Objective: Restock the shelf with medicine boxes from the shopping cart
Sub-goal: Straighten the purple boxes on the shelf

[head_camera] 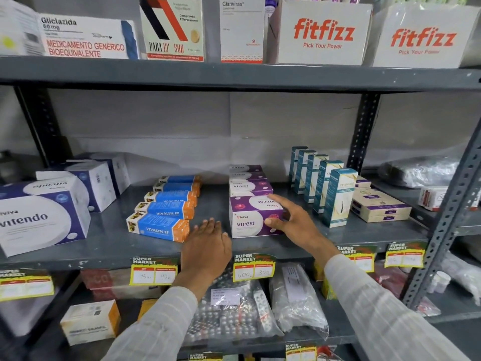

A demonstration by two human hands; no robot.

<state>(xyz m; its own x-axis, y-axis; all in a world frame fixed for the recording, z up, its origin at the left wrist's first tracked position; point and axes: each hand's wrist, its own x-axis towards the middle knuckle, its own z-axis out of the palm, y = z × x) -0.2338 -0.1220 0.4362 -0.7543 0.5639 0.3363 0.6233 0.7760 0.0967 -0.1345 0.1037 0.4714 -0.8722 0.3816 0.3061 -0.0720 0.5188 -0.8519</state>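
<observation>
A purple and white Virest box stands at the front of a row of like boxes on the middle grey shelf. My right hand wraps its right side, thumb on the front face and fingers over the top corner. My left hand lies flat with fingers apart on the shelf between that box and the blue and orange Vivalyn EF boxes, holding nothing. The shopping cart is out of view.
Vitendo boxes fill the shelf's left, teal upright boxes and flat cream boxes its right. Fitfizz cartons sit on the shelf above. Bagged blister packs lie below. A slotted upright stands at right.
</observation>
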